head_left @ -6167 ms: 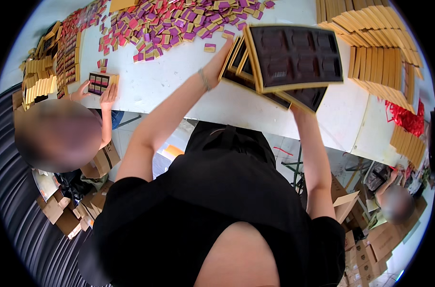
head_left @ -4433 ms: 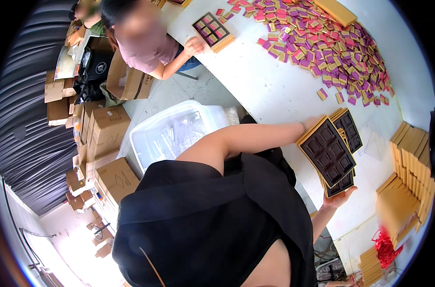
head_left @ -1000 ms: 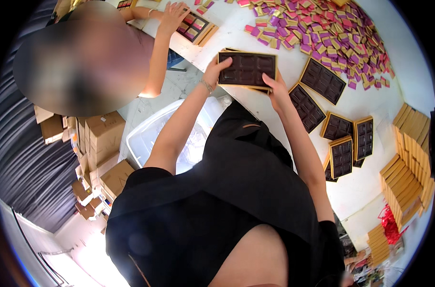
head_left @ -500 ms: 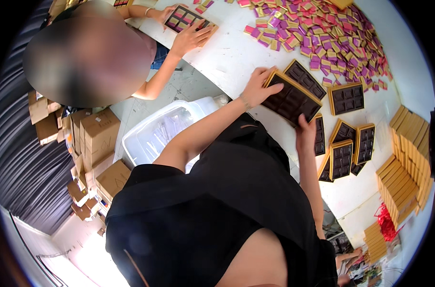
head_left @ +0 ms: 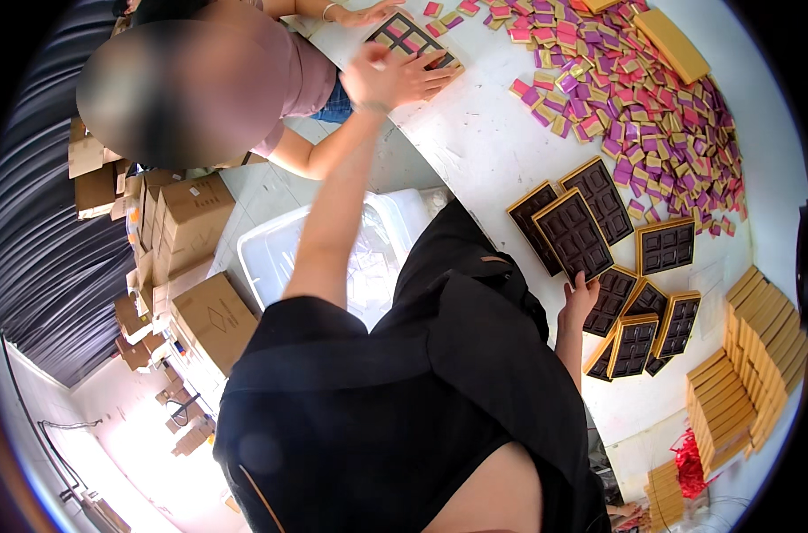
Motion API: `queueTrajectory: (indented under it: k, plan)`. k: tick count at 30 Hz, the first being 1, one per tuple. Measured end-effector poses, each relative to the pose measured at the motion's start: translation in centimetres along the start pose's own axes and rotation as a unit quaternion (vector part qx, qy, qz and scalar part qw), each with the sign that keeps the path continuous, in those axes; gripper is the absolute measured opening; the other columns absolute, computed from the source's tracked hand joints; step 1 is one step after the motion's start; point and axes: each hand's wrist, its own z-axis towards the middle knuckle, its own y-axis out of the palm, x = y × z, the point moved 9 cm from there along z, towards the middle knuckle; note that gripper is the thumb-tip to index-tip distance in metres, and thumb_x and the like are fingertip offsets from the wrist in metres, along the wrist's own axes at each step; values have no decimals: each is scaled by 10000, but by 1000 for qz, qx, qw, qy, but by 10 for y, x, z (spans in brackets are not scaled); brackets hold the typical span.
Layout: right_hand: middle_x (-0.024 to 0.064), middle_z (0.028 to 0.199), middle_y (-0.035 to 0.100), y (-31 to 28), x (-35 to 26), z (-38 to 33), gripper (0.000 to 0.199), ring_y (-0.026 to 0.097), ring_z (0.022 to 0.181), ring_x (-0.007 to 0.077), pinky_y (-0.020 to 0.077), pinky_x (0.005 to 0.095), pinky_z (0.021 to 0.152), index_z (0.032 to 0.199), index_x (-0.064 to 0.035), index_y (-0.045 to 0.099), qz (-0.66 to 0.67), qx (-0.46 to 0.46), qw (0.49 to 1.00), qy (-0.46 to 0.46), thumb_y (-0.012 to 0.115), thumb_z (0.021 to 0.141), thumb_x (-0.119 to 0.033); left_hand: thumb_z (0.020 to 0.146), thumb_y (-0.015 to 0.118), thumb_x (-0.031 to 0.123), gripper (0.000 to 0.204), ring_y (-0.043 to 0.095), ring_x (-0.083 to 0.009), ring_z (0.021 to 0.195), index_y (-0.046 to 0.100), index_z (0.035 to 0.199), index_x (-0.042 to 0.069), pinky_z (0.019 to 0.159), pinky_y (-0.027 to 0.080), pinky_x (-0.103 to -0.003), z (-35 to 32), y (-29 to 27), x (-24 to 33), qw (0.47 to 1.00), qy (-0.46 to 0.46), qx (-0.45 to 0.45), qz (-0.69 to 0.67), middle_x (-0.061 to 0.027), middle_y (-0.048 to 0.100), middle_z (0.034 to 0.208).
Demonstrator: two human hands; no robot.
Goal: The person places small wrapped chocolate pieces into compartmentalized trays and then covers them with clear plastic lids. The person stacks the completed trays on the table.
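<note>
My right hand (head_left: 580, 300) grips the near corner of a gold-edged box with a dark compartment tray (head_left: 573, 235). That box overlaps two similar boxes, one to its left (head_left: 534, 224) and one behind it to the right (head_left: 597, 197). Reaching away to the far left, my left hand (head_left: 368, 75) is smeared by motion beside a co-worker's hand (head_left: 414, 78), and its fingers cannot be made out. Below the co-worker's hands lies a box partly filled with pink pieces (head_left: 411, 40).
Pink, purple and gold wrapped pieces (head_left: 617, 115) are heaped at the far right of the white table (head_left: 475, 133). More dark-tray boxes (head_left: 635, 346) lie right of my right hand. Stacked gold boxes (head_left: 724, 400) line the right edge. A clear plastic bin (head_left: 270, 258) stands left of me.
My left hand has let go of the box and swung left toward the co-worker's box. The box formerly in both hands now rests over others, my right hand at its corner. The view has shifted.
</note>
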Motion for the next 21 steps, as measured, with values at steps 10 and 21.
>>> queueTrajectory:
  k: [10, 21]
  plan:
    - [35, 1051, 539, -6, 12, 2, 235, 524, 944, 159, 453, 349, 807, 1090, -72, 488, -23, 0, 1000, 18, 595, 902, -165, 510, 864, 454, 806, 386, -328, 1233, 577, 1169, 88, 1015, 377, -398, 65, -74, 24, 829, 132, 213, 500, -141, 505, 1271]
    - [35, 1058, 539, -5, 10, 3, 234, 531, 961, 166, 473, 365, 817, 1099, -73, 493, -35, -1, 999, 28, 586, 901, -156, 527, 863, 345, 784, 614, -249, 1024, 564, 1155, -18, 867, 502, -331, 91, -97, -1, 913, 116, 138, 365, -141, 625, 1112]
